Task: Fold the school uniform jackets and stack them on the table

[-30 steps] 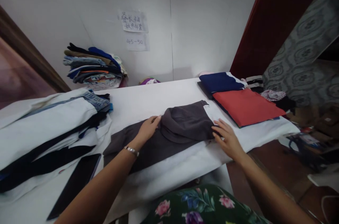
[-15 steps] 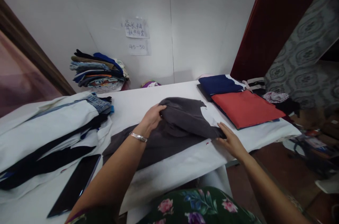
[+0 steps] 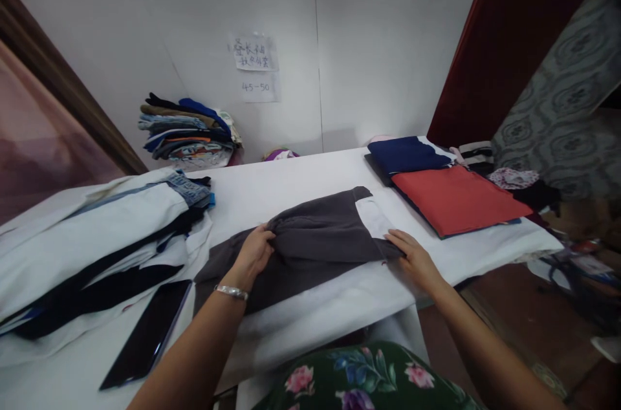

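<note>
Between left hand (image 3: 253,253) and right hand (image 3: 412,257), both pinching it, lies one dark-grey cloth garment (image 3: 325,232). Past the right fingers rest one red folded cloth (image 3: 458,202) and one navy folded cloth (image 3: 405,154).

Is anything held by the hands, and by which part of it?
Yes, a dark grey garment: the left hand grips its gathered upper layer, the right hand the corner at its right end.
</note>
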Tool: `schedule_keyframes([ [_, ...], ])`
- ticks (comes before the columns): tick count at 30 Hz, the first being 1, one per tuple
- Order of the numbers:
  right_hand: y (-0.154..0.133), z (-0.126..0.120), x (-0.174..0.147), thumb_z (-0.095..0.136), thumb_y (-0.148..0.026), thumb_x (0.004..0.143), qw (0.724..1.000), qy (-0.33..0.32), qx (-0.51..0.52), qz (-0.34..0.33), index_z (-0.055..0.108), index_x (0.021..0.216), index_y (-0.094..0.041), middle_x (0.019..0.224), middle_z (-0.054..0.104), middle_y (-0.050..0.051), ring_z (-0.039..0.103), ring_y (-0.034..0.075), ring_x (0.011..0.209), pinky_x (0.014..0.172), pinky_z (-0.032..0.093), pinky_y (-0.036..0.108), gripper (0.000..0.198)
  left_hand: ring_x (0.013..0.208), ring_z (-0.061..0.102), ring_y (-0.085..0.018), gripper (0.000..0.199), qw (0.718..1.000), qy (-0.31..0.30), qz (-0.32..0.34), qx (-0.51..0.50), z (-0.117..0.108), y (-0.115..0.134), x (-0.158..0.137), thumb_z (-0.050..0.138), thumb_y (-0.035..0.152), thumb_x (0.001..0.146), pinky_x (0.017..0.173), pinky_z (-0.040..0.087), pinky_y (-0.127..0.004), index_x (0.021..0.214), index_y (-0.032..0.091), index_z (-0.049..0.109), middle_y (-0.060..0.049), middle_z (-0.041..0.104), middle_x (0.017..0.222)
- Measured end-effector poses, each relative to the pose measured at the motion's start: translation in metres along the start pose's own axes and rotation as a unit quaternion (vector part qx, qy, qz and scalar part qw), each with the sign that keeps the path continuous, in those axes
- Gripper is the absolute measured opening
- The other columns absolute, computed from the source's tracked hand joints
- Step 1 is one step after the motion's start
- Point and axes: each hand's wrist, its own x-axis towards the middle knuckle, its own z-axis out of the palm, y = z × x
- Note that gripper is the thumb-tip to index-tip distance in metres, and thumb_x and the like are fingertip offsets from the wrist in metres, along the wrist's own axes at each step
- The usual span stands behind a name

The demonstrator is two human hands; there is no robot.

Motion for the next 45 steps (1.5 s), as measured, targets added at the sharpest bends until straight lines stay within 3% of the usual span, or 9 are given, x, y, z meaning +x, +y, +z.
schedule_keyframes([
  [5, -0.003, 0.003, 0.002, 0.046, -0.004, 0.067, 0.999, -0.033, -0.033, -0.023, 0.058, 0.130, -0.024, 0.139, 0.053, 0.007, 0.046, 0.027, 0.129, 0.107, 0.040, 0.050, 0.067, 0.087, 0.067, -0.020, 0.055, 0.965, 0.079, 0.093, 0.232, -0.016, 0.001, 0.009, 0.050, 0.006, 0.059, 0.078, 0.053, -0.031, 0.111, 0.018, 0.060, -0.005, 0.071, 0.093],
  [9, 0.007, 0.013, -0.007, 0.048, -0.004, 0.067, 0.998, -0.044, -0.053, -0.004, 0.050, 0.138, -0.026, 0.148, 0.043, 0.007, 0.038, 0.029, 0.136, 0.107, 0.039, 0.052, 0.074, 0.109, 0.062, -0.026, 0.053, 0.848, 0.068, 0.130, 0.510, -0.023, -0.007, 0.008, 0.048, 0.005, 0.068, 0.095, 0.048, -0.038, 0.118, 0.017, 0.061, -0.011, 0.066, 0.118],
  [14, 0.015, 0.016, -0.014, 0.048, -0.006, 0.071, 0.998, -0.027, -0.014, 0.050, 0.044, 0.142, -0.028, 0.152, 0.036, 0.006, 0.036, 0.028, 0.138, 0.112, 0.035, 0.050, 0.074, 0.127, 0.050, -0.029, 0.053, 0.688, 0.078, 0.291, 0.661, 0.006, 0.006, -0.010, 0.045, 0.007, 0.076, 0.104, 0.042, -0.043, 0.127, 0.013, 0.056, -0.016, 0.049, 0.140],
  [17, 0.012, 0.017, -0.011, 0.046, -0.006, 0.072, 0.998, -0.031, 0.027, 0.054, 0.044, 0.142, -0.029, 0.153, 0.034, 0.004, 0.034, 0.026, 0.139, 0.113, 0.033, 0.049, 0.073, 0.137, 0.038, -0.027, 0.044, 0.632, 0.023, 0.396, 0.666, 0.029, 0.009, -0.015, 0.044, 0.018, 0.087, 0.113, 0.030, -0.048, 0.129, 0.016, 0.054, -0.013, 0.043, 0.147],
  [19, 0.009, 0.017, -0.008, 0.045, -0.006, 0.072, 0.997, -0.029, 0.048, 0.053, 0.045, 0.142, -0.029, 0.153, 0.034, 0.003, 0.032, 0.025, 0.140, 0.114, 0.031, 0.049, 0.074, 0.140, 0.032, -0.029, 0.044, 0.610, -0.013, 0.394, 0.687, 0.037, 0.002, -0.012, 0.043, 0.032, 0.092, 0.115, 0.024, -0.052, 0.132, 0.018, 0.052, -0.012, 0.039, 0.150],
  [24, 0.005, 0.016, -0.010, 0.049, -0.011, 0.076, 0.997, -0.052, 0.049, 0.043, 0.048, 0.140, -0.029, 0.154, 0.031, 0.003, 0.032, 0.026, 0.140, 0.115, 0.030, 0.049, 0.066, 0.139, 0.034, -0.029, 0.057, 0.589, -0.041, 0.253, 0.766, 0.030, -0.027, 0.008, 0.037, 0.049, 0.094, 0.113, 0.027, -0.049, 0.135, 0.011, 0.050, -0.016, 0.042, 0.147],
  [33, -0.019, -0.010, -0.015, 0.056, -0.048, 0.088, 0.991, -0.051, 0.106, 0.070, 0.039, 0.145, -0.030, 0.159, 0.019, 0.005, 0.013, 0.028, 0.146, 0.116, 0.022, 0.054, 0.062, 0.140, 0.033, -0.027, 0.060, 0.573, -0.023, 0.267, 0.774, 0.027, -0.034, 0.008, 0.031, 0.050, 0.095, 0.114, 0.025, -0.048, 0.136, 0.012, 0.050, -0.014, 0.040, 0.149],
  [38, -0.048, -0.026, 0.033, 0.050, -0.046, 0.092, 0.994, 0.041, 0.097, -0.006, 0.040, 0.144, -0.029, 0.158, 0.023, 0.007, 0.015, 0.027, 0.146, 0.116, 0.022, 0.052, 0.056, 0.139, 0.034, -0.028, 0.059, 0.575, -0.022, 0.267, 0.773, 0.027, -0.033, 0.007, 0.032, 0.050, 0.095, 0.113, 0.025, -0.049, 0.136, 0.011, 0.050, -0.014, 0.041, 0.148],
  [45, -0.088, -0.024, 0.134, 0.043, -0.050, 0.094, 0.994, 0.036, 0.039, -0.093, 0.029, 0.149, -0.027, 0.159, 0.016, 0.007, 0.008, 0.028, 0.147, 0.114, 0.016, 0.055, 0.061, 0.138, 0.036, -0.027, 0.054, 0.588, -0.003, 0.278, 0.759, 0.027, -0.034, 0.004, 0.034, 0.045, 0.095, 0.113, 0.026, -0.049, 0.134, 0.013, 0.052, -0.013, 0.043, 0.147],
])
